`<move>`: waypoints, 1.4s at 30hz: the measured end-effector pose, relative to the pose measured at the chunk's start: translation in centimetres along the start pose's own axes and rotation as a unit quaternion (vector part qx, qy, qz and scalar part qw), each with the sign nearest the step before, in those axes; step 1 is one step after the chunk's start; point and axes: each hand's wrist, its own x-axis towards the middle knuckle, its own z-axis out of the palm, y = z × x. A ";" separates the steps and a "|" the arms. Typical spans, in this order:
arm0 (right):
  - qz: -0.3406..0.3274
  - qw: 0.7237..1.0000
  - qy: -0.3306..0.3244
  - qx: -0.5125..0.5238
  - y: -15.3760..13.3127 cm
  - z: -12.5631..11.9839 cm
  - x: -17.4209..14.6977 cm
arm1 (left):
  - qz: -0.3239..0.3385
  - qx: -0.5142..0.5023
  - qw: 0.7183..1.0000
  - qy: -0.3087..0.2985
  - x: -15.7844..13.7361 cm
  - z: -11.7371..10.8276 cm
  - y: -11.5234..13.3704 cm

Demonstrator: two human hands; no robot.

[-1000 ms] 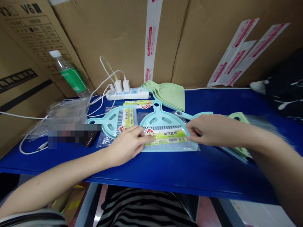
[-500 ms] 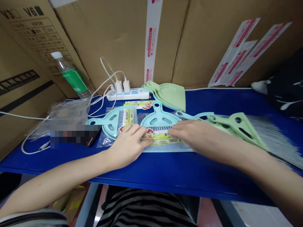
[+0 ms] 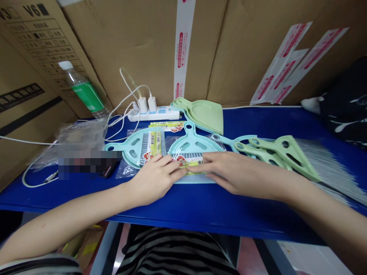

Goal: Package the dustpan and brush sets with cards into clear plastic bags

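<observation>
A light-blue dustpan (image 3: 197, 142) with a grey-bristled brush (image 3: 192, 155) lies on the table in front of me, in a clear plastic bag. A yellow-and-white label card (image 3: 195, 163) crosses its lower part. My left hand (image 3: 159, 176) rests at the card's left end, fingers bent and thumb close to them, closed on its edge. From the right, my right hand (image 3: 233, 172) lies over the card, index finger stretched along it and thumb apart below. Left of these, another bagged blue dustpan (image 3: 132, 152) carries its own label card (image 3: 155, 144).
Green dustpans (image 3: 208, 114) lie stacked behind, near a white power strip (image 3: 169, 113) with cables. More green dustpans (image 3: 298, 156) and clear plastic bags (image 3: 329, 168) are at right. A bottle (image 3: 87, 95) and crumpled plastic (image 3: 80, 135) stand left, before cardboard (image 3: 143, 42).
My right hand has turned and slid left along the card, its index finger now stretched towards my left hand. The left hand stays at the card's left end.
</observation>
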 end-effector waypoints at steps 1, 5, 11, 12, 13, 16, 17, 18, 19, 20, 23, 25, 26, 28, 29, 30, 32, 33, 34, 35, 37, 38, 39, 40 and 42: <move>0.007 1.000 -0.001 -0.006 -0.1 0.0 0.0 | -0.001 0.007 1.000 -0.002 0.0 0.0 0.1; 0.023 1.000 -0.020 -0.005 0.0 -0.2 -0.1 | 0.003 0.032 0.999 -0.004 0.1 -0.3 0.1; 0.037 0.999 -0.029 0.027 1.1 -0.6 -0.9 | -0.016 0.056 0.998 -0.039 0.1 -0.9 -0.4; 0.040 0.998 -0.028 0.031 1.3 -0.8 -1.0 | -0.018 0.058 0.997 -0.045 0.1 -1.0 -0.5; 0.048 0.998 -0.029 0.032 1.4 -0.9 -1.1 | -0.020 0.059 0.997 -0.048 0.1 -1.2 -0.5; 0.088 0.995 -0.050 0.019 1.5 -1.4 -1.5 | -0.028 0.064 0.996 -0.053 -0.1 -1.5 -0.6; 0.106 0.992 -0.063 0.014 1.5 -1.6 -1.6 | -0.031 0.066 0.996 -0.054 -0.2 -1.6 -0.7; 0.123 0.989 -0.077 0.009 1.6 -1.7 -1.7 | -0.033 0.068 0.996 -0.054 -0.3 -1.7 -0.7; 0.141 0.986 -0.088 0.005 1.6 -1.9 -1.8 | -0.034 0.071 0.996 -0.053 -0.3 -1.7 -0.7; 0.158 0.983 -0.095 0.001 1.7 -2.0 -1.9 | -0.033 0.074 0.996 -0.049 -0.4 -1.7 -0.7; 0.192 0.976 -0.101 -0.002 2.0 -2.3 -2.2 | -0.025 0.086 0.996 -0.029 -0.4 -1.7 -0.6; 0.202 0.974 -0.103 0.003 2.2 -2.5 -2.4 | -0.019 0.096 0.995 -0.017 -0.3 -1.6 -0.4; 0.205 0.973 -0.102 0.004 2.2 -2.6 -2.4 | -0.017 0.100 0.995 -0.015 -0.3 -1.6 -0.4; 0.213 0.972 -0.098 -0.001 2.3 -2.6 -2.3 | -0.017 0.101 0.995 -0.017 -0.3 -1.6 -0.3; 0.217 0.972 -0.093 -0.003 2.4 -2.6 -2.2 | -0.019 0.098 0.995 -0.022 -0.3 -1.6 -0.2; 0.222 0.971 -0.084 -0.002 2.5 -2.5 -2.1 | -0.021 0.093 0.995 -0.026 -0.3 -1.6 -0.2; 0.220 0.973 -0.069 0.002 2.6 -2.2 -1.8 | -0.026 0.079 0.996 -0.036 -0.4 -1.8 -0.2; 0.212 0.975 -0.064 0.000 2.7 -2.1 -1.7 | -0.028 0.071 0.996 -0.041 -0.5 -1.8 -0.3; 0.202 0.978 -0.061 -0.007 2.7 -1.9 -1.6 | -0.031 0.062 0.997 -0.046 -0.5 -1.9 -0.3; 0.191 0.979 -0.062 -0.016 2.7 -1.7 -1.4 | -0.033 0.052 0.997 -0.050 -0.6 -1.9 -0.3; 0.177 0.981 -0.073 -0.034 2.6 -1.5 -1.3 | -0.037 0.035 0.997 -0.052 -0.6 -1.9 -0.4; 0.175 0.980 -0.080 -0.041 2.6 -1.5 -1.3 | -0.040 0.030 0.998 -0.050 -0.6 -1.9 -0.4; 0.176 0.979 -0.088 -0.048 2.5 -1.6 -1.3 | -0.042 0.026 0.998 -0.046 -0.6 -1.9 -0.4; 0.174 0.979 -0.094 -0.052 2.4 -1.6 -1.2 | -0.044 0.025 0.998 -0.041 -0.6 -1.9 -0.5; 0.162 0.980 -0.097 -0.060 2.3 -1.7 -1.2 | -0.043 0.027 0.998 -0.033 -0.6 -1.8 -0.6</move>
